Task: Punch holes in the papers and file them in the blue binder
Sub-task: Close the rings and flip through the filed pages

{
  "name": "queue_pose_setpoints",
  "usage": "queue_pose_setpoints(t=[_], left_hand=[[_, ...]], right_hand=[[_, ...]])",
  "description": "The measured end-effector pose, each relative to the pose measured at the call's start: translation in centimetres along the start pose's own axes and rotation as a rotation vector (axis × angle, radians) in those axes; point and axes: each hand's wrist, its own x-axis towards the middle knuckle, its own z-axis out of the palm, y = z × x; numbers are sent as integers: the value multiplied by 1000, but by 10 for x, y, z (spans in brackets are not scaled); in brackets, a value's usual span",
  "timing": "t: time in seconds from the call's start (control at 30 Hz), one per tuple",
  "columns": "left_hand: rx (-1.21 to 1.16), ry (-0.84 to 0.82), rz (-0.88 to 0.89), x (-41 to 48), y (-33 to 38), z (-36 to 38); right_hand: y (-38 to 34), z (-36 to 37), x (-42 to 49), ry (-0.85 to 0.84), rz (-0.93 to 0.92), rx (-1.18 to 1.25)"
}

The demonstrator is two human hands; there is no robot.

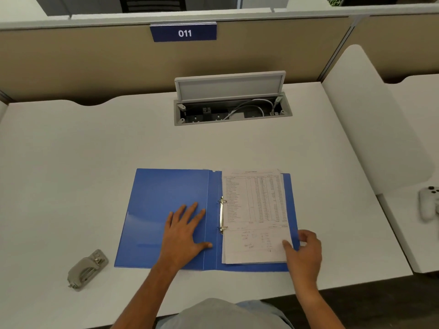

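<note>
The blue binder lies open flat on the white desk in front of me. A stack of printed papers sits on its right half, threaded on the metal rings by the spine. My left hand rests flat with fingers spread on the binder's left inside cover. At the lower right corner of the stack, my right hand has its thumb on the papers and its fingers curled around the binder's right edge. A grey metal hole punch lies on the desk to the left of the binder.
An open cable box with its lid raised sits in the desk behind the binder. A beige partition with a sign reading 011 closes the back. A white game controller lies on the neighbouring desk at the right.
</note>
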Motion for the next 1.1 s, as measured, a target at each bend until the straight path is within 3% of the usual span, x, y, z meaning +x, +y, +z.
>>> queue_pose_setpoints(t=[0.1,0.37,0.53,0.63,0.73,0.83,0.97,1.1], left_hand=[[74,-32,3,0,-3,5],[133,-123,-69,7,11,-2],[130,-180,0,4,5,-14],[47,-69,40,-9,-25,-24],[108,-2,-54,-33,-70,-32],[98,-133,-195,-53,-107,-35],[52,-250,-182,-58,-125,-26],[-12,-320,-178,-57,-128,-26]], right_hand=[[8,-6,1,-41,107,60],[3,-4,5,-58,121,145],[-17,-6,-10,75,-37,64],[-37,-5,-29,154,-138,93],[-57,0,-53,157,-298,107],[-74,7,-73,166,-403,67],[-80,12,-89,219,-489,-118],[-75,10,-93,283,-374,-122]])
